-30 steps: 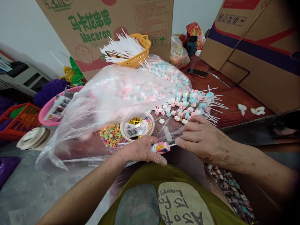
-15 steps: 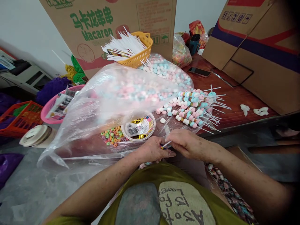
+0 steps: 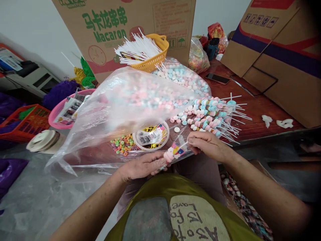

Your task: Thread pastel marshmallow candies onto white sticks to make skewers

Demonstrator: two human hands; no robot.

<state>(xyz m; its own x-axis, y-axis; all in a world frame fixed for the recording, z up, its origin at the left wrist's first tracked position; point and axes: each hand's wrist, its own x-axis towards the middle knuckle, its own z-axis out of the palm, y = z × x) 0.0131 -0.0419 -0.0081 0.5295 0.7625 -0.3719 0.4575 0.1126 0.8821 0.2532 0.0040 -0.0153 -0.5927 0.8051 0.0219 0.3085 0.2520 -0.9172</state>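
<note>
Low over my lap, at the table's front edge, I hold a candy skewer (image 3: 169,155) in a wrapper printed with bright colours. Pink pieces show through near its middle. My left hand (image 3: 142,164) is closed round its lower part, the fingers laid along it. With the fingertips of my right hand (image 3: 208,144) I pinch the white stick at the upper end. Just beyond is a round white tub (image 3: 164,135) with printed wrappers and gold ties. Colourful candy rings (image 3: 122,144) lie left of it. Several finished skewers (image 3: 210,115) are stacked at the right.
A large clear bag of pastel candies (image 3: 185,77) covers the table's middle. Behind it are a yellow basket of white sticks (image 3: 160,50) and a Macaron carton (image 3: 105,43). A phone (image 3: 217,78) and another carton (image 3: 271,50) are at the right, a pink basket (image 3: 56,115) at the left.
My hands have moved apart, the left leftward and the right slightly up and right. The wrapped skewer between them now shows clearly. The whole view has shifted a little.
</note>
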